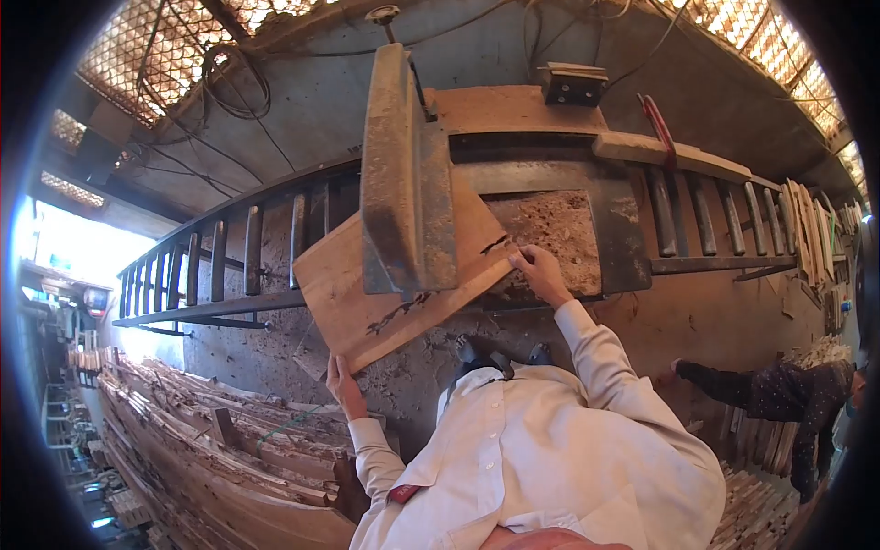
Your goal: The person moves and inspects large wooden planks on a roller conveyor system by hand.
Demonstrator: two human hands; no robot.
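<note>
A wide wooden board (335, 289) with dark, jagged marks along it lies tilted across the machine's bed, partly hidden beneath a tall, dusty machine arm (399, 174). At the board's near left corner, my left hand (346, 389) is closed on the edge, thumb upward. My right hand (543, 273) pinches the board's right end, close to one of the dark marks. Whatever part of the machine meets the wood is concealed by the arm.
Roller conveyors (220, 261) extend left and right (724, 220). Sawdust (555, 234) fills a recess in the bed. Stacked timber (211, 440) stands at lower left. A co-worker (807, 403) bends over at the right. A red-handled tool (656, 124) is near the back rail.
</note>
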